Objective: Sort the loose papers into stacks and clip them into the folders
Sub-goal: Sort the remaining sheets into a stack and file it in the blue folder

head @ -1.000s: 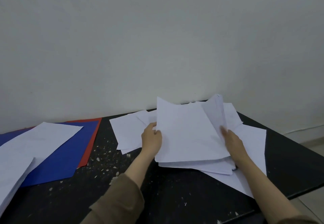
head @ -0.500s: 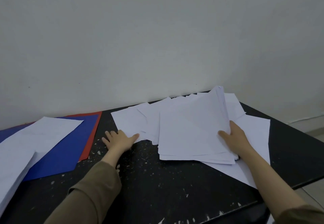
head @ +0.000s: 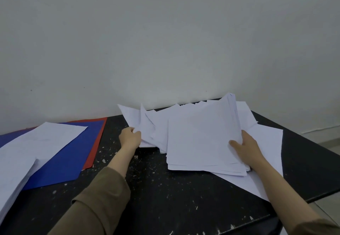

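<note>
Leftward, the left hand (head: 130, 137) clenches its grip on loose sheets (head: 145, 124); the right hand (head: 245, 147) grasps the white stack (head: 200, 139), fingers hidden beneath. Both piles lie on the dark tabletop (head: 165, 188). Blue folder (head: 71, 153) and red folder (head: 96, 139) lie partly covered, cut off left.

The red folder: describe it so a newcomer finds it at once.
Start at the black table and look to its far left, by the wall. The red folder lies under the blue folder, only a thin strip showing along that one's right edge.
</note>
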